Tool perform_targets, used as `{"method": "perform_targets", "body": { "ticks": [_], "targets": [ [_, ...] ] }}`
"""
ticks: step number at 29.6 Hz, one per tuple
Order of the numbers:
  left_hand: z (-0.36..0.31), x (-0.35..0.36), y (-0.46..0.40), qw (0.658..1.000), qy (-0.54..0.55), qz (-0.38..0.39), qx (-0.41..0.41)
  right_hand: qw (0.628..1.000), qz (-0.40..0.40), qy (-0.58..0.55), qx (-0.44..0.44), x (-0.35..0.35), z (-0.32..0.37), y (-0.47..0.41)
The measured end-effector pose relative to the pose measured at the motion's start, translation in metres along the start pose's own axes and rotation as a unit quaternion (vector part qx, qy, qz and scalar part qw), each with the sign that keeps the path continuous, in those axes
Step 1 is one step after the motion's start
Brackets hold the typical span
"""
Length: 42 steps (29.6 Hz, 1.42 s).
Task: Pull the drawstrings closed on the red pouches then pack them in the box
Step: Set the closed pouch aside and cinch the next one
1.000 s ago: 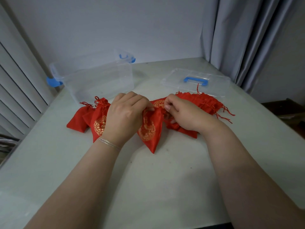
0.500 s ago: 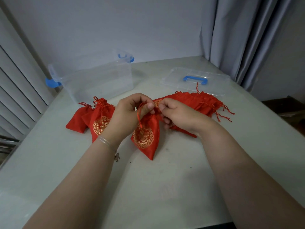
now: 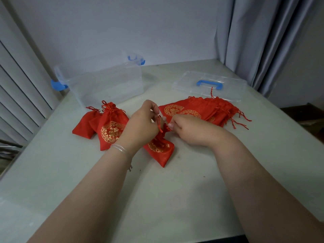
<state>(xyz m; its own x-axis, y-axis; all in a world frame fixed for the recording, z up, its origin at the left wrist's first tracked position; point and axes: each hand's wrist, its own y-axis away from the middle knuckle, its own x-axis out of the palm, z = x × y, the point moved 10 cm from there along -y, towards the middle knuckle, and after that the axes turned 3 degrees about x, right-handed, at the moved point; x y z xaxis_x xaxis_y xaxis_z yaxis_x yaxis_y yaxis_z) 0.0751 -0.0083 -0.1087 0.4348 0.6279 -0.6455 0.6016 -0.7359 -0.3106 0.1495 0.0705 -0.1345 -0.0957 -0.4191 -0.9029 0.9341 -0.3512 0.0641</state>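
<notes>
A red pouch point(image 3: 162, 151) with a gold emblem lies on the table between my hands, its mouth gathered. My left hand point(image 3: 142, 124) pinches a red drawstring loop point(image 3: 158, 124) at the pouch's neck. My right hand point(image 3: 188, 128) pinches the string on the other side of the neck. Two cinched red pouches point(image 3: 108, 127) lie to the left. A pile of flat open red pouches point(image 3: 206, 110) lies behind my right hand. The clear plastic box point(image 3: 107, 83) with blue latches stands at the back left, nothing visible inside.
The box's clear lid point(image 3: 208, 85) with a blue handle lies flat at the back right, just behind the pile. Grey curtains hang at the right, window blinds at the left. The pale table point(image 3: 157, 199) runs toward me in front of the pouches.
The pouch's mouth has gathered tighter as my hands drew the strings apart. My left hand rose a little with the loop.
</notes>
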Motion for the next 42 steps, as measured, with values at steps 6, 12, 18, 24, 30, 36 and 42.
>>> {"method": "perform_targets", "body": {
  "ticks": [6,12,18,24,30,36,42],
  "targets": [
    [0.024,0.007,-0.006,0.995,0.049,-0.03,-0.077,0.992,-0.003,-0.122,0.026,-0.004,0.002,0.003],
    [0.042,0.011,0.001,0.972,0.146,-0.07,-0.17,0.978,-0.002,-0.207,0.038,0.009,0.009,-0.003],
    [0.037,0.008,0.003,0.966,0.174,-0.035,-0.189,0.966,-0.01,-0.247,0.068,0.009,-0.002,-0.006],
    [0.016,0.013,0.004,0.972,0.187,0.09,-0.113,0.987,-0.145,-0.07,0.025,-0.023,-0.001,-0.003],
    [0.001,0.008,-0.001,0.999,0.025,0.017,-0.042,0.975,-0.206,-0.025,-0.076,-0.033,0.027,0.001],
    [-0.003,0.004,0.002,0.995,0.085,-0.009,-0.047,0.933,-0.276,-0.199,-0.117,-0.05,0.021,0.006],
    [-0.01,0.002,0.005,0.985,0.168,0.018,-0.038,0.972,-0.096,-0.21,-0.04,-0.015,-0.007,-0.019]
  ]
}}
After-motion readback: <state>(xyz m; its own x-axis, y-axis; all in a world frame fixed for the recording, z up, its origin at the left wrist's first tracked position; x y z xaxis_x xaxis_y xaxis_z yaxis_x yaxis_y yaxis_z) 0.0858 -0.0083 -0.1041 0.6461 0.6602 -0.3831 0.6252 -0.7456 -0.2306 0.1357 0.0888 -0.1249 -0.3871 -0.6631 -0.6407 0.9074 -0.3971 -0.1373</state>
